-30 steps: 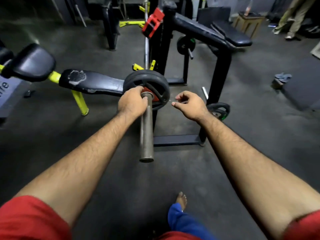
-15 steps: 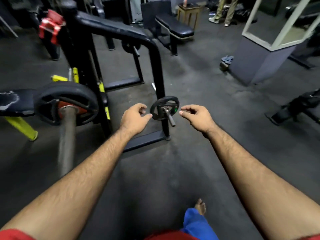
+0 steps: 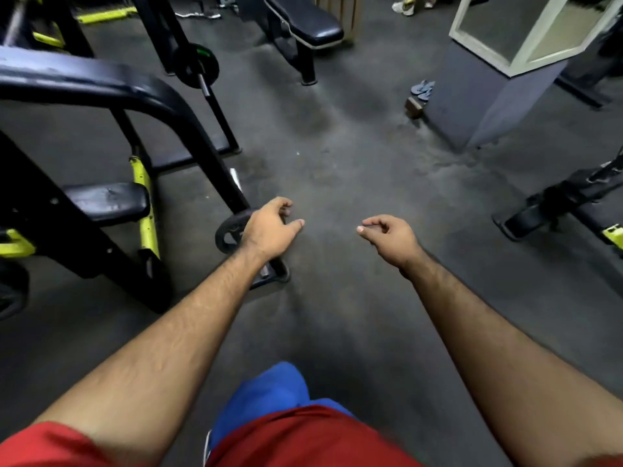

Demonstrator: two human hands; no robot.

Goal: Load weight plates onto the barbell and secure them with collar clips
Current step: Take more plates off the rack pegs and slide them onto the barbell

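left hand (image 3: 268, 230): held out over the floor, fingers loosely curled, gripping nothing; it sits in front of a small weight plate (image 3: 231, 230) and covers that plate's right part.
right hand (image 3: 387, 234): held out well apart from the left, fingers loosely curled with the thumb near the fingertips, holding nothing that can be made out.
task item, small plate: stored low on a peg (image 3: 264, 269) at the foot of the black rack (image 3: 188, 112), just behind the left hand; contact between hand and plate cannot be confirmed.
task item, second plate: a black plate with a green mark (image 3: 195, 64) hangs on a farther peg, upper left.
barbell: only a blurred length of bar (image 3: 15, 23) at the top left corner may belong to it; not certain.
step in hand: judged as fetching a plate from storage, both hands free for the pick.
next move calls for: a firm hold on the near plate's rim, sliding it off along the peg, then carrying it to the bar sleeve.
collar clips: none visible.
hidden or unclear: a dark round shape (image 3: 11, 291) at the left edge is cut off, possibly a plate; the near plate's hub is behind the left hand.
other: padded benches (image 3: 108, 200), sandals (image 3: 423, 89) by a grey pillar (image 3: 488, 96).
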